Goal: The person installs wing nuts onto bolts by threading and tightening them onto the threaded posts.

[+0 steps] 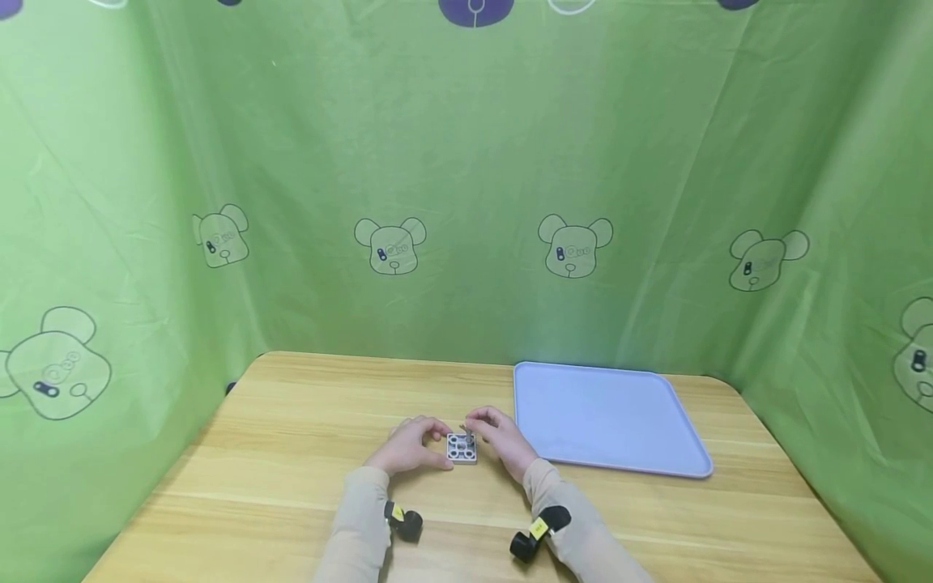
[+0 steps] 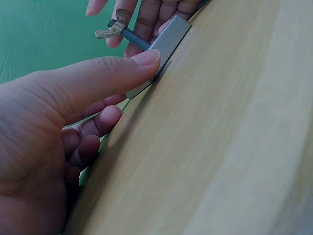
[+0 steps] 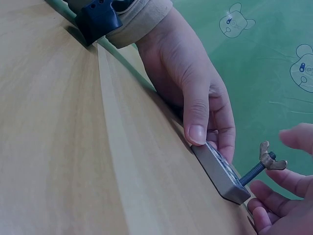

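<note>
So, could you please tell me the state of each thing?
Square block: flat on the table, gripped
Bolt: upright in block
Wing nut: on bolt, near its free end
Left hand: gripping block
Right hand: at wing nut, thumb apart from it
Tray: lying flat
Curtain: hanging

Block (image 2: 173, 39): grey, metal-looking, matt, faintly grainy side. Bolt (image 2: 137, 40): dark metal, ridged thread. Wing nut (image 3: 277, 165): dull brassy metal, mottled. Tabletop (image 1: 291, 453): wood-grained, smooth, soft sheen. Tray (image 1: 612, 421): smooth plastic by its look. Curtain (image 1: 466, 146): creased fabric, slight sheen. Sleeves (image 1: 357, 518): matt cloth.
</note>
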{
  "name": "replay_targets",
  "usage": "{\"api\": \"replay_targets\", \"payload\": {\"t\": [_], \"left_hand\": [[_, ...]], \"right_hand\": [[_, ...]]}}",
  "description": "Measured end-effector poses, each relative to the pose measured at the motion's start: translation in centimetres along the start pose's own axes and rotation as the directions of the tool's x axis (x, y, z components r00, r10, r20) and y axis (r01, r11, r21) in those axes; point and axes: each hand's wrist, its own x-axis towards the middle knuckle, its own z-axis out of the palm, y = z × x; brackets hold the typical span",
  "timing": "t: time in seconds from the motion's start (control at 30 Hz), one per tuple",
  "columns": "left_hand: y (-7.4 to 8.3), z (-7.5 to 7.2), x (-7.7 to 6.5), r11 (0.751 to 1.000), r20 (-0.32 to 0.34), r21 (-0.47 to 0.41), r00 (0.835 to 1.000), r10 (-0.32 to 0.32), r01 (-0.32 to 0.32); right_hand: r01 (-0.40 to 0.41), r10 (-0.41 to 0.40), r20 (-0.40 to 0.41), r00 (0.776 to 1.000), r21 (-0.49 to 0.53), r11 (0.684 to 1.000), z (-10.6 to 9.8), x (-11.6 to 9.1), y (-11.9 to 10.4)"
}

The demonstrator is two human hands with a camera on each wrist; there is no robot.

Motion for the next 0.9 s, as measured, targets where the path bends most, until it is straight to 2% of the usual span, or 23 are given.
{"api": "replay_targets", "payload": {"t": [0.37,0.9], "left_hand": [[0.17,-0.04,-0.10,1.000,-0.001,0.014,1.000,0.004,-0.004],[-0.11,-0.02,0.04,1.000,0.000,0.008,1.000,0.006,-0.006]], "right_hand": [[0.014,-0.014,-0.013,1.000,0.015,1.000,-0.04,0.13,0.15],[0.044,-0.042,0.054,0.998,-0.027,0.999,-0.16,0.03,0.38]]}}
